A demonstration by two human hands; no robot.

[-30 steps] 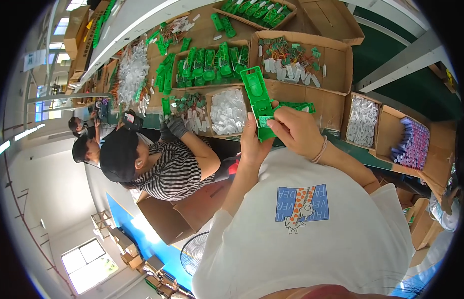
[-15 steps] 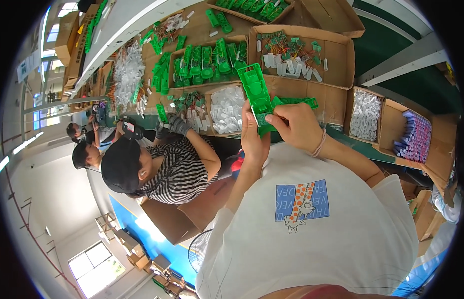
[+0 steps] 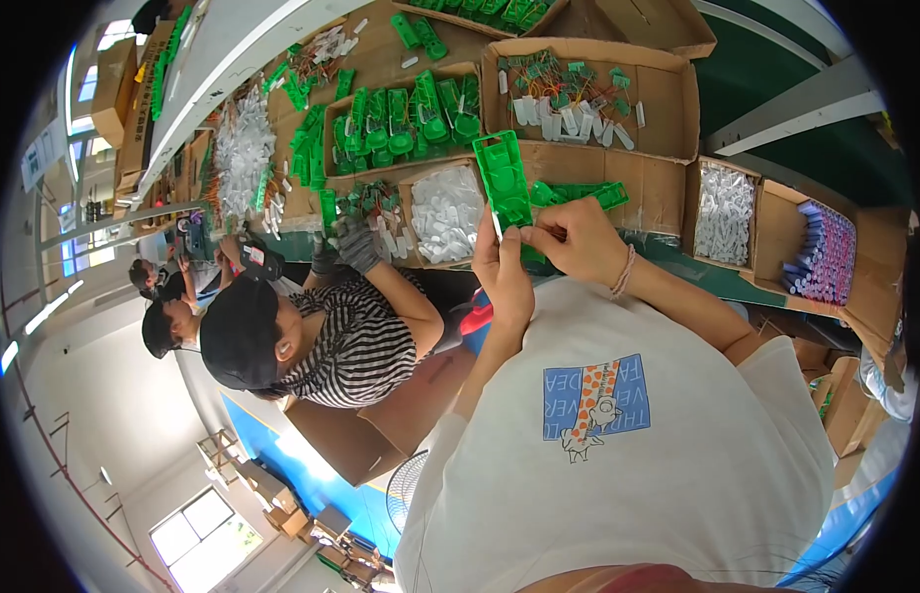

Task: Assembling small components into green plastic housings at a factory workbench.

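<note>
My left hand (image 3: 503, 282) is closed round the lower end of a green plastic housing (image 3: 503, 176), an open shell with moulded recesses, held tilted above the table's near edge. A white strip shows along its lower left side. My right hand (image 3: 582, 240) is at the housing's lower right corner, thumb and fingertips pinched together. Whatever they hold, if anything, is hidden. Behind it, more green housings (image 3: 600, 196) lie on cardboard.
Boxes hold green housings (image 3: 401, 121), wired circuit boards with white pieces (image 3: 569, 117), clear plastic parts (image 3: 445, 212), small clear parts (image 3: 724, 215) and purple-white tubes (image 3: 824, 259). At my left, a co-worker in a striped shirt (image 3: 346, 336) has gloved hands (image 3: 353, 244) over the table.
My right thumb has drawn back from the housing's lower end to its right edge. The housing has turned a little. The co-worker's gloved hands have shifted slightly.
</note>
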